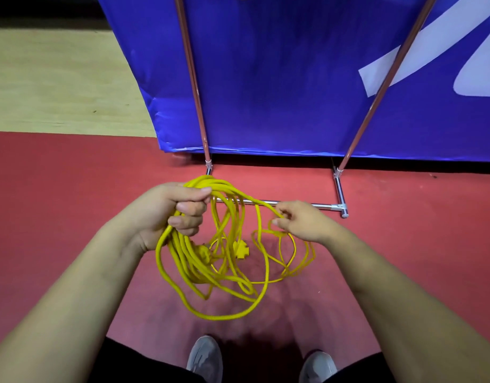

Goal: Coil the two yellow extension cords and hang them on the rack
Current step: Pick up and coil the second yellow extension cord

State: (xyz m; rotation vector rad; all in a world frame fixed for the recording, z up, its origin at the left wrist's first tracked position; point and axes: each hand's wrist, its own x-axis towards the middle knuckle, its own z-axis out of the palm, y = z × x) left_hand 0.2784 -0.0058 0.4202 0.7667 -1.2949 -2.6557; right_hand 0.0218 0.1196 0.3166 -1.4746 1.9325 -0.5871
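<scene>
Above the red floor, just in front of the rack's low base bar, the left grip is curled tight round a thick bundle of yellow cord. The loops hang down from it, clear of the floor. The right grip pinches a single strand between thumb and fingertips; that strand runs across to the bundle. Thinner, looser loops dangle below this hand. A yellow plug end hangs in the middle of the tangle, and whether the strands belong to one cord or two cannot be told. Two slanted poles rise from the rack's base in front of a blue banner. A strip of pale wood floor lies at the far left. Two grey shoes stand at the near edge.
</scene>
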